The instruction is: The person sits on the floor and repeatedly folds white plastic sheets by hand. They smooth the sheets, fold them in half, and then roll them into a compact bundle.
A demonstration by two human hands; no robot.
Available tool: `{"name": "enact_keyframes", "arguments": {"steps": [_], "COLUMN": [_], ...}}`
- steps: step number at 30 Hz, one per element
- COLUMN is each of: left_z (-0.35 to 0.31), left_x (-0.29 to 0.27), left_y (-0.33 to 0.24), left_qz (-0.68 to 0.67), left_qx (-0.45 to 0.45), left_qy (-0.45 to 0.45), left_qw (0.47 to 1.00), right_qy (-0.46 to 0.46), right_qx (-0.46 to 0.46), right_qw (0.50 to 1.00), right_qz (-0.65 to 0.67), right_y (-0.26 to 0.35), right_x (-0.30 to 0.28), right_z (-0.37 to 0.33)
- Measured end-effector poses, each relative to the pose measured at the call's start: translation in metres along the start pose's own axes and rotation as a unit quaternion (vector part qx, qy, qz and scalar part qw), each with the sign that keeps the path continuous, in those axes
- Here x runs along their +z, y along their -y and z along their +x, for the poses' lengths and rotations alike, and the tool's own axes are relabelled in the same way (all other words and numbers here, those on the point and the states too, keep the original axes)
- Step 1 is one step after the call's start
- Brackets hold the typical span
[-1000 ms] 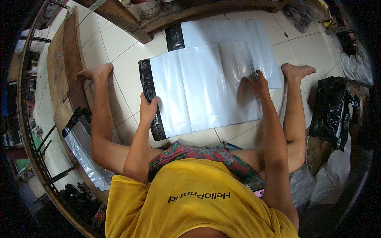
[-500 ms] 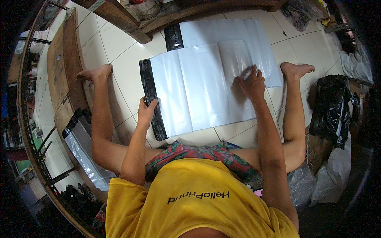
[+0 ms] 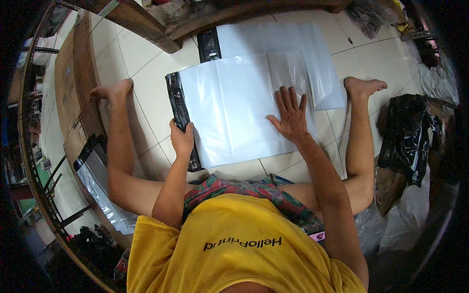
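Head view: see a white rectangular plastic bag (image 3: 234, 110) on pale floor tiles (image 3: 149, 88); seems light, limp, slippery (best held by the black edge strip (image 3: 179, 97), pinched in curled left hand (image 3: 182, 138)), beneath spread, empty right hand (image 3: 292, 122).

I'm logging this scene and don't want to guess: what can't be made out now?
Head view: part of the far white plastic, hidden under the near white plastic.
Head view: the surface directly beneath the right hand, covered by its palm.
Head view: how far the pink thing extends, hidden by the yellow shirt and right arm.
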State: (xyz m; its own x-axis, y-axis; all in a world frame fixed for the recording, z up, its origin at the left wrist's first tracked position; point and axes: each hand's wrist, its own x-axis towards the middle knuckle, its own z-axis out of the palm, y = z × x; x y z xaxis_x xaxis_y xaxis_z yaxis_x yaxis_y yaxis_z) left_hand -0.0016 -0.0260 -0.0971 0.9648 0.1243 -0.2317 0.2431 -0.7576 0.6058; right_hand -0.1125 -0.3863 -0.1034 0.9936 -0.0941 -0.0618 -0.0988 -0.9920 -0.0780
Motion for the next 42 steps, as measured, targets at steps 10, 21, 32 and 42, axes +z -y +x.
{"name": "enact_keyframes", "arguments": {"steps": [10,21,32,42], "left_z": [-0.026,-0.066,-0.051,-0.049], "left_x": [0.045,0.093,0.046,0.043], "left_y": [-0.064,-0.090,-0.038,-0.042], "left_qz": [0.076,0.236,0.234,0.215], "left_qx": [0.359,0.372,0.304,0.309], "left_qy": [-0.035,0.161,0.102,0.085], "left_qw": [0.929,0.883,0.918,0.922], "right_qy": [-0.051,-0.096,-0.056,-0.052], "right_qx": [-0.022,-0.032,-0.041,-0.061], "right_qw": [0.998,0.994,0.997,0.997], "right_qz": [0.022,0.047,0.016,0.007], "right_y": [-0.006,-0.007,-0.032,-0.049], "right_x": [0.013,0.013,-0.007,-0.005], "right_z": [0.001,-0.002,0.033,0.117]}}
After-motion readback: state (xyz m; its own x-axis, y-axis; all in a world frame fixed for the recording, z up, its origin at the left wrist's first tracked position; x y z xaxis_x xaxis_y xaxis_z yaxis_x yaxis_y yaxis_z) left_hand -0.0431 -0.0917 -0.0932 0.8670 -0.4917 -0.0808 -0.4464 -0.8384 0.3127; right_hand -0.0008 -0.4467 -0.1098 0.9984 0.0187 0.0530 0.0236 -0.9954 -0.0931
